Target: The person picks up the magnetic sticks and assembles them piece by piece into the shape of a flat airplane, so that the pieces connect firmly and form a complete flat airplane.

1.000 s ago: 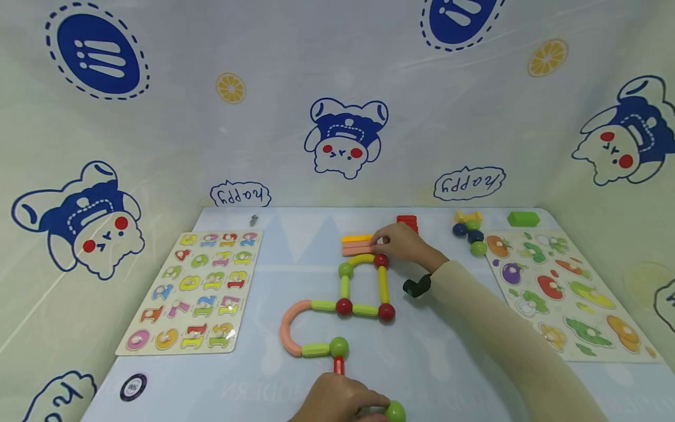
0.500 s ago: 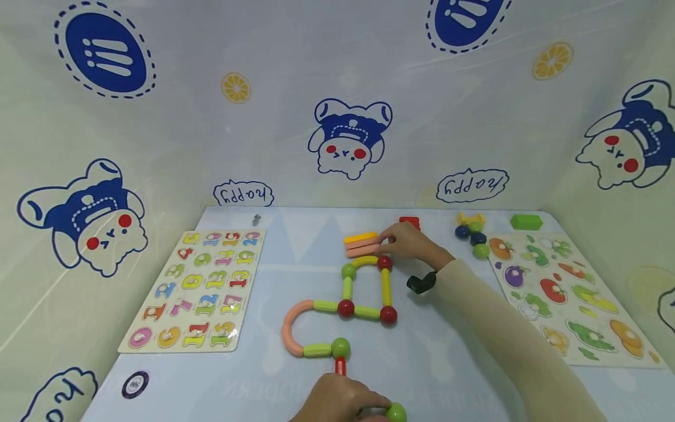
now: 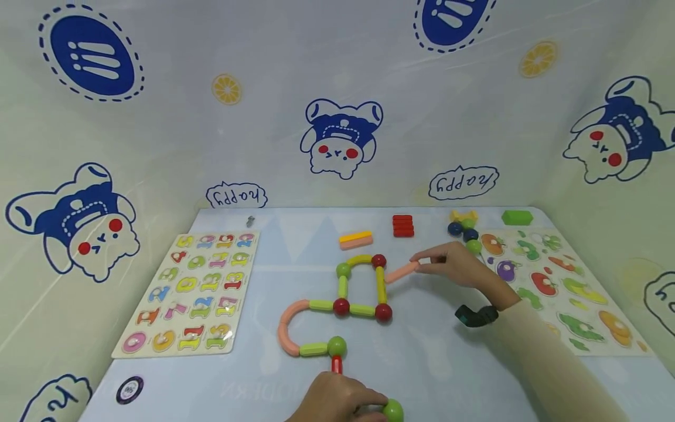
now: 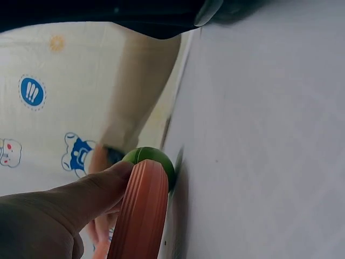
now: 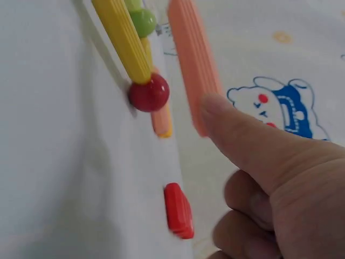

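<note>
My right hand (image 3: 454,266) pinches one end of a straight coral building stick (image 3: 402,272), raised right of the joined figure. In the right wrist view, thumb and fingers grip that coral stick (image 5: 195,62). My left hand (image 3: 337,398) pinches a green ball (image 3: 393,410) at the front edge. The left wrist view has this green ball (image 4: 161,162) beside a ribbed coral stick (image 4: 141,216). A red stick (image 3: 337,364) runs partly under the left hand from another green ball (image 3: 337,346). Beyond it lies the figure of lime sticks (image 3: 362,310), yellow sticks (image 3: 381,284), a coral curve (image 3: 285,328) and dark red balls (image 3: 383,313).
A yellow and a coral stick (image 3: 357,241) lie behind the figure, near red sticks (image 3: 403,226). Blue and green balls (image 3: 470,235) and a green block (image 3: 517,218) are back right. A number board (image 3: 184,293) lies left, a vegetable board (image 3: 559,293) right, a round token (image 3: 129,390) front left.
My right hand has taken one coral stick from the stack behind the figure and brought it right and nearer. The left hand keeps its place on the green ball.
</note>
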### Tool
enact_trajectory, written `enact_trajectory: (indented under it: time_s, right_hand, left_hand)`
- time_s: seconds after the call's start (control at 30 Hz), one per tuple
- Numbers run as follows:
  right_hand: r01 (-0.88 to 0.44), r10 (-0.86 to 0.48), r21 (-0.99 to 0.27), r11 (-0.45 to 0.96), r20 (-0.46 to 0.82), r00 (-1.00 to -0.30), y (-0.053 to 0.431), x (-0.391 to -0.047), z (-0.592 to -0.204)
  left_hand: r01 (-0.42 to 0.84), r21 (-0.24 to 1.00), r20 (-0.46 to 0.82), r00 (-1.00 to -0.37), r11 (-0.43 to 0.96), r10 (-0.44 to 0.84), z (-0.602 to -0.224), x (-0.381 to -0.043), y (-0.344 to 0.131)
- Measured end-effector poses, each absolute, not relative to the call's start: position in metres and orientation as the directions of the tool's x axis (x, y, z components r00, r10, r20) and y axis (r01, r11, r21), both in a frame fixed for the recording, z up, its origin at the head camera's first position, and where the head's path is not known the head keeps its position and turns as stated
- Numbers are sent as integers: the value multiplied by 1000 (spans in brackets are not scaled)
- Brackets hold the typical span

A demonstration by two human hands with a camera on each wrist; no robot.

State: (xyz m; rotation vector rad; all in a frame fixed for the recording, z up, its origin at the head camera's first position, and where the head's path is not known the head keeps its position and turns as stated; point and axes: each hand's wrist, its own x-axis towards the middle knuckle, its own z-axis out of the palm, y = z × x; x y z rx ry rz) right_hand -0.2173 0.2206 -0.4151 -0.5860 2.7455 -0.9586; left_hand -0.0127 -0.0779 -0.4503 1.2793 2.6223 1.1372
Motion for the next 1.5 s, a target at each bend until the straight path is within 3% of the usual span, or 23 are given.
enact_trajectory:
  time_s: [0.13, 0.37, 0.8, 0.93, 1.23, 1.5]
  right_hand:
    - [-349, -551, -698, 625, -77, -831, 233, -188, -422]
    - [-437, -781, -769, 467, -126, -611, 220, -148, -429]
    - [-462, -918, -837, 294, -112, -381, 185, -146, -443]
    - [-468, -911, -828, 308, -116, -395, 179, -148, -447]
    - [-440, -804, -781, 443, -128, -581, 177, -138, -454]
    - [-344, -731, -809, 477, -148, -666, 164, -121, -451]
  left_hand:
    - [680, 618, 291, -664, 395, 688, -451, -12, -78]
    - [729, 563, 342, -635, 390, 693, -453, -13, -76]
    - [747, 545, 365, -620, 381, 694, -452, -14, -75]
    - [729, 577, 347, -626, 367, 698, -452, -14, -76]
    - [742, 573, 363, -611, 349, 703, -453, -13, -75]
    - [779, 507, 381, -586, 368, 716, -451, -13, -77]
